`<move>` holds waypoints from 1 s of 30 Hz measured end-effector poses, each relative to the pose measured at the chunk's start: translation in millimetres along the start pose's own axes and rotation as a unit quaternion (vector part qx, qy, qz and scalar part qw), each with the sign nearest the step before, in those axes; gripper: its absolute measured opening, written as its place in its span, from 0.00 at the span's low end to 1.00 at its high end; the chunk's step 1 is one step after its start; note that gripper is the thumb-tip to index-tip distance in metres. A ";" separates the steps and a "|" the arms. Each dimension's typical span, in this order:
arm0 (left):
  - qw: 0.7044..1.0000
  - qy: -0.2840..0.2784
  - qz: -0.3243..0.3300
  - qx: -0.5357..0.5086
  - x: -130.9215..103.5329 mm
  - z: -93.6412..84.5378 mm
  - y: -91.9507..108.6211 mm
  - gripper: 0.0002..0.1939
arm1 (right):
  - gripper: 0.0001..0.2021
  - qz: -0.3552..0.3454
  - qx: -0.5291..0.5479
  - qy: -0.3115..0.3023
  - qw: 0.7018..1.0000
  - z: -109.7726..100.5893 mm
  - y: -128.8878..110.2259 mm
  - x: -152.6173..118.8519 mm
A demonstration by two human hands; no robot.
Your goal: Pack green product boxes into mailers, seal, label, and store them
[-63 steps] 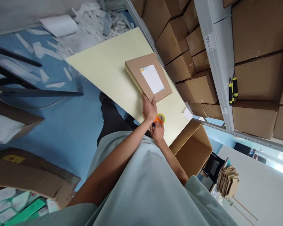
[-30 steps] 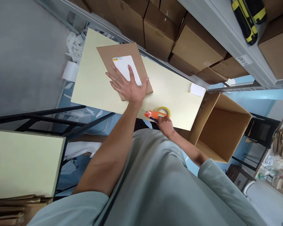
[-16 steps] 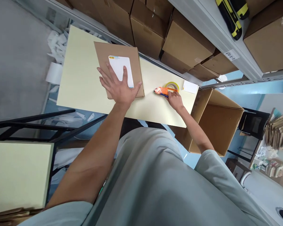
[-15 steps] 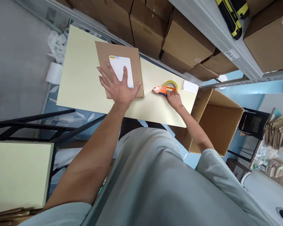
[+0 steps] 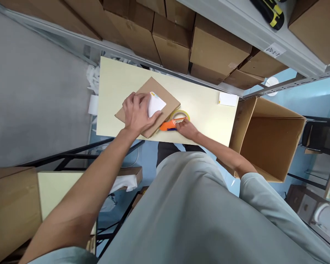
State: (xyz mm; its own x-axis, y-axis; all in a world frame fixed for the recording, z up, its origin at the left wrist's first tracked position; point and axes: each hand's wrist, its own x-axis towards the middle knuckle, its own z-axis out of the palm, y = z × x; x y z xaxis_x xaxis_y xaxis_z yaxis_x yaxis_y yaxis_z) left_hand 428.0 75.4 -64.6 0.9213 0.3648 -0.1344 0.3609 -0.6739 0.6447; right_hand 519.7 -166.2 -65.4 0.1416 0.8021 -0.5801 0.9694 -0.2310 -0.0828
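A flat cardboard box (image 5: 166,96) lies turned at an angle on the pale table, with a white label (image 5: 155,105) on its top face. My left hand (image 5: 137,114) is on the box, fingers bent and thumb spread across the label, partly covering it. My right hand (image 5: 187,129) is closed around the handle of an orange tape dispenser (image 5: 167,125) that carries a roll of yellowish tape (image 5: 184,113). The dispenser's front end is at the box's right-hand lower edge; whether they touch I cannot tell.
A stack of white labels (image 5: 227,99) lies at the right end of the table (image 5: 209,121). Beside that end stands a large open carton (image 5: 272,146). Cardboard boxes (image 5: 220,47) fill the shelf behind, with a black-and-yellow tool (image 5: 273,16) on the upper shelf.
My left hand has turned the box to a diamond angle and drawn it nearer, its fingers now bent. My right hand has brought the tape dispenser left, up to the box's edge.
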 end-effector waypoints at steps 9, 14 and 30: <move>0.978 0.123 -0.163 -0.038 30.7 59.9 61.4 0.56 | 0.17 0.067 0.094 0.049 0.992 14.1 -104.7 26.5; 0.982 0.104 -0.156 -0.034 29.3 61.2 58.9 0.55 | 0.20 0.072 0.106 0.034 0.991 20.4 -101.2 16.0; 0.991 0.073 -0.096 -0.063 26.3 60.4 45.1 0.57 | 0.25 0.191 0.051 -0.065 0.978 59.2 65.7 -178.3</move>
State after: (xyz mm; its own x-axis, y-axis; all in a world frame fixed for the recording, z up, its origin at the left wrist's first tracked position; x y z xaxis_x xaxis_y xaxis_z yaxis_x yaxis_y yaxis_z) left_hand 477.2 15.8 -84.5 0.8029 0.5743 -0.1597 0.4988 -0.5006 0.7075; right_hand 546.3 -357.0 -15.4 0.4574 0.5711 -0.6816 0.8243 -0.5599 0.0839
